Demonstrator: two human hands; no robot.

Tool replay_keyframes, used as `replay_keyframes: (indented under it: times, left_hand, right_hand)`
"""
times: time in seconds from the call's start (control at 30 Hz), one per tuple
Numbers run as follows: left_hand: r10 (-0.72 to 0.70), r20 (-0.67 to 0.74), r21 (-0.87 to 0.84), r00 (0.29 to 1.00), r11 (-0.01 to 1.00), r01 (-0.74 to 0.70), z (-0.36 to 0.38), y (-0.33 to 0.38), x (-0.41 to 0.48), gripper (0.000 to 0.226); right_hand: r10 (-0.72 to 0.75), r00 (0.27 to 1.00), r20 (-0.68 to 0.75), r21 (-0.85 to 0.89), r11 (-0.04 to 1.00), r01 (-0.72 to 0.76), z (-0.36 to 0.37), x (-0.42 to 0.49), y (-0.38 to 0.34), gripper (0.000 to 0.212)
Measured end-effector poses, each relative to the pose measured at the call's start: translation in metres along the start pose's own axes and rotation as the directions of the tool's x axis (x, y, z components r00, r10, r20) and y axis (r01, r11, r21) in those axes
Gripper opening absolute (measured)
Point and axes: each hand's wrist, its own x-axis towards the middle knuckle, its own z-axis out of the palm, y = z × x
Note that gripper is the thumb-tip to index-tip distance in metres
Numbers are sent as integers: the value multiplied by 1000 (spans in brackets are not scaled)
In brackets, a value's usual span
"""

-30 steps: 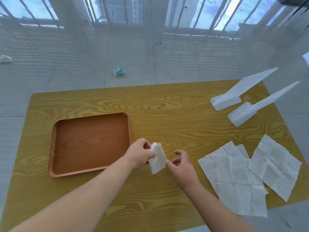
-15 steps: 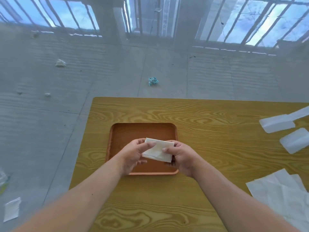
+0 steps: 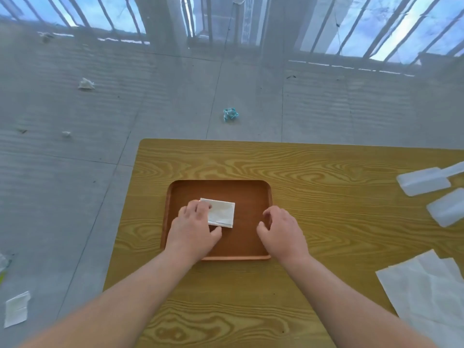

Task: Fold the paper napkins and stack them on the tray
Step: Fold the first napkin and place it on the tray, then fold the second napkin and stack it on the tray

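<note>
Since both hands carried it over a moment ago, the grip has gone from a two-handed pinch to a one-handed press.
Left hand [image 3: 192, 231]: fingers laid flat on the left end of the napkin [image 3: 222, 213], holding it down; nothing pinched.
Right hand [image 3: 281, 232]: let go and drawn off to the right; fingers loosely curled, holding nothing, hovering by the tray's right rim.
Napkin: folded into a small rectangle, lying flat inside the tray [image 3: 251, 243], left of its middle.
Change: a second ago the napkin was in the air off the tray's edge; now it is down.
Meaning: first fold looks delivered; it starts the stack, nothing else on the tray.
Sheets [image 3: 426, 297]: unfolded pile at the table's [image 3: 313, 167] right edge, well apart from the tray; likely my next reach, right hand being free.
Risk: light paper may spring open when I lift off.
</note>
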Motion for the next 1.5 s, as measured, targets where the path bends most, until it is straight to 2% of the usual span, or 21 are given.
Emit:
replay_keyframes:
  times: [0.07,0.17,0.27,0.4,0.57,0.67,0.77,0.97,1.17,1.3,1.5]
  left_hand:
    - [195,59,138,979,970,-201,11,20,-7,65]
    - [381,214,244,900,871,-427,30,61,-12,70]
    - [480,307,288,822,776,-561,50,106,-15,71]
    - [528,403,296,747,698,-652,76,159,-24,72]
    - [529,466,302,709,658,-690,102,205,-38,73]
    - [515,482,326,709,645,-691,115,223,-46,72]
    - [483,465,361,741,661,-658,124,235,-50,70]
    - [462,439,375,771,685,-624,129,245,-51,65]
    - [464,436,354,771,699,-621,129,243,-51,64]
    - [475,449,311,757,711,-631,127,235,-49,65]
    - [491,474,260,730,715,-649,122,222,-49,65]
  right_hand:
    - [-80,997,-1,-124,989,79,-8,-19,31,34]
    - [-92,995,-23,-246,966,83,-24,-47,81,44]
    - [-15,993,-116,-245,969,-14,-44,-74,132,52]
    - [144,965,-219,-164,970,-182,-72,-108,195,57]
    - [328,894,-306,-89,925,-370,-98,-146,259,40]
    - [452,855,-253,-98,867,-488,-104,-162,286,33]
    - [521,831,-197,-146,822,-550,-102,-173,304,34]
    - [501,847,-178,-135,840,-526,-99,-179,318,17]
    - [467,860,-205,-145,855,-498,-101,-179,319,20]
    - [440,877,-191,-235,847,-476,-98,-180,317,26]
    - [440,877,-194,-279,832,-479,-94,-174,312,13]
